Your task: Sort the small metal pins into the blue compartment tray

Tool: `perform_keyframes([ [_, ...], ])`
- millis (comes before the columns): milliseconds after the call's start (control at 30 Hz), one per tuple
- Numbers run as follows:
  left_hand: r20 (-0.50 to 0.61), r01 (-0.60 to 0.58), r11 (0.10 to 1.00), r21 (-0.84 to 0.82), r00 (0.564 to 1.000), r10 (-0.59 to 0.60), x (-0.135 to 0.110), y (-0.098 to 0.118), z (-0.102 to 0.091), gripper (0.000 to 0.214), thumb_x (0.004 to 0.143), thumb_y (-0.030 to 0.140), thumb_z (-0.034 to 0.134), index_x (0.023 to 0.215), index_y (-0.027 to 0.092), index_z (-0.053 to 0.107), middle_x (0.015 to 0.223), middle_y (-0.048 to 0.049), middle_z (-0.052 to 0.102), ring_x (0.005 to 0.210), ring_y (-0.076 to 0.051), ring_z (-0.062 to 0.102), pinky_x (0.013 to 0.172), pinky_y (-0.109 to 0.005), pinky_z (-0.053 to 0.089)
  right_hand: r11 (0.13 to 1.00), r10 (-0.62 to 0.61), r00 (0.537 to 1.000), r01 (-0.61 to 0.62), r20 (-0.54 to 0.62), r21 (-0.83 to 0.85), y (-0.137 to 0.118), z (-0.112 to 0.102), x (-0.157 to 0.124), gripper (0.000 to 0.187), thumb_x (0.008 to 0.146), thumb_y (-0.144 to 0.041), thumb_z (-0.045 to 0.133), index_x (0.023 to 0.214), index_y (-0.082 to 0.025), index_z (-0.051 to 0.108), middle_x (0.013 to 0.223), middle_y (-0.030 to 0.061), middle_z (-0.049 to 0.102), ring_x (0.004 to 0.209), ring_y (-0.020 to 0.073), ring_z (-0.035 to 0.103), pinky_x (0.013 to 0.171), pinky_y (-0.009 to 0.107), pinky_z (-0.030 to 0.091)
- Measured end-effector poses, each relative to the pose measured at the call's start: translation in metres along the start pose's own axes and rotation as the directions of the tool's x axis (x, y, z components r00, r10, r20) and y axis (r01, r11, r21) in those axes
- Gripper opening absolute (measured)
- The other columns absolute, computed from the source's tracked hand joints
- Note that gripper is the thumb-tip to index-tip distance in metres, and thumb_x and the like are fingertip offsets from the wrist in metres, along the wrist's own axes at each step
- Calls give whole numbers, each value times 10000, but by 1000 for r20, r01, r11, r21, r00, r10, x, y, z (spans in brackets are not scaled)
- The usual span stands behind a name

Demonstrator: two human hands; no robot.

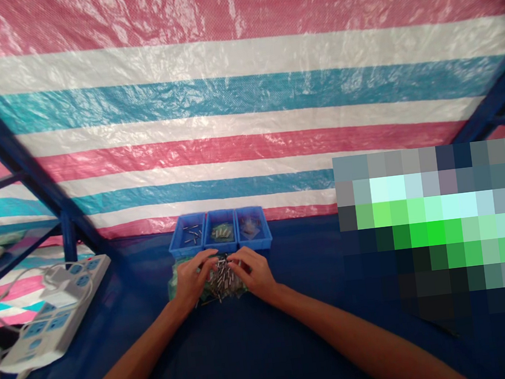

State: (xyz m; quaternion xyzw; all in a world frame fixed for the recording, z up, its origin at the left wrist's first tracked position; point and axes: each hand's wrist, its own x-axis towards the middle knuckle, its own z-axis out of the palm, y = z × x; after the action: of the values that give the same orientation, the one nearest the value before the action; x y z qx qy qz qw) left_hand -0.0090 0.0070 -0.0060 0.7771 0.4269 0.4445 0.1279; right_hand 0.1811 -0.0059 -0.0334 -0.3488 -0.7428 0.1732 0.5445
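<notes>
Metal pins (224, 283), one loose pile on green plastic wrapping (175, 278), lie between the two hands, right under the fingertips. Left hand (195, 277) and right hand (257, 274) both have fingers curled in over the pile from either side; can't tell whether either pinches a pin. Pins too many to count. Three blue bins side by side just behind: left bin (175, 245) with several pins, middle bin (223, 247) with greenish packets, right bin (259, 245) with clear plastic. One white power strip (62, 320) well off left. Dark blue tabletop (220, 351) gives room between the forearms; its back edge runs near the bins.
</notes>
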Motion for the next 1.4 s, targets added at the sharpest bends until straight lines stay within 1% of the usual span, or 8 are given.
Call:
perform_keyframes([
  [400, 69, 80, 996, -25, 995, -79, -2, -1, 2, 232, 887, 348, 536, 1036, 207, 644, 637, 55, 669, 452, -83, 564, 559, -199, 465, 999, -39, 999, 39, 2, 4, 3, 3, 1, 170, 913, -280, 531, 922, -171, 660, 789, 46, 623, 735, 151, 563, 676, 261, 453],
  [600, 90, 39, 999, -12, 995, -37, -2, -2, 0, 260, 903, 356, 514, 1094, 218, 624, 655, 50, 671, 489, -93, 585, 579, -206, 481, 1000, 21, 1000, -22, -12, -17, 0, 1, 1, 203, 924, -304, 495, 869, -174, 641, 758, 30, 601, 660, 134, 530, 629, 247, 430],
  [767, -1, -95, 993, 69, 995, 96, 2, 0, -2, 191, 872, 337, 574, 941, 199, 686, 845, -15, 726, 705, -140, 667, 705, -243, 524, 993, 113, 991, -116, -74, -37, 1, 0, 0, 232, 931, -324, 465, 874, -172, 631, 747, 20, 592, 623, 124, 515, 626, 241, 419],
  [1000, -134, -157, 975, 155, 975, 178, 4, 2, -5, 134, 858, 285, 602, 851, 201, 706, 820, -10, 737, 751, -152, 688, 756, -263, 542, 992, 119, 991, -121, -67, -28, 0, 0, 0, 249, 940, -296, 436, 988, -175, 649, 813, 41, 630, 697, 144, 560, 689, 256, 444],
  [1067, -268, -138, 966, 221, 943, 196, 7, -4, -10, 125, 846, 281, 618, 856, 195, 708, 827, -20, 737, 735, -159, 686, 744, -278, 541, 993, 115, 991, -117, -66, -21, -1, -1, 0, 265, 944, -281, 420, 1039, -173, 642, 837, 48, 637, 723, 150, 571, 711, 263, 450],
  [1133, -426, -91, 951, 294, 879, 216, 13, -14, -17, 116, 829, 266, 639, 877, 187, 710, 821, -27, 735, 674, -148, 672, 702, -273, 533, 994, 107, 992, -108, -67, -15, -2, -1, 0, 265, 943, -272, 417, 1032, -171, 645, 830, 48, 634, 721, 151, 573, 710, 264, 451],
  [1233, -488, -56, 919, 389, 834, 257, 24, -31, -25, 136, 835, 266, 632, 904, 177, 708, 828, -42, 731, 655, -143, 655, 679, -263, 511, 996, 82, 994, -83, -68, -12, -1, 0, 1, 251, 938, -260, 424, 985, -168, 652, 808, 44, 628, 718, 151, 571, 704, 264, 447],
  [1400, -221, -47, 813, 580, 952, 213, 36, -40, -19, 284, 871, 318, 573, 1111, 187, 647, 1017, -94, 705, 929, -240, 641, 794, -345, 467, 998, 57, 996, -58, -64, -19, 0, 0, 1, 231, 935, -234, 428, 956, -168, 649, 799, 41, 623, 720, 150, 566, 701, 263, 441],
])
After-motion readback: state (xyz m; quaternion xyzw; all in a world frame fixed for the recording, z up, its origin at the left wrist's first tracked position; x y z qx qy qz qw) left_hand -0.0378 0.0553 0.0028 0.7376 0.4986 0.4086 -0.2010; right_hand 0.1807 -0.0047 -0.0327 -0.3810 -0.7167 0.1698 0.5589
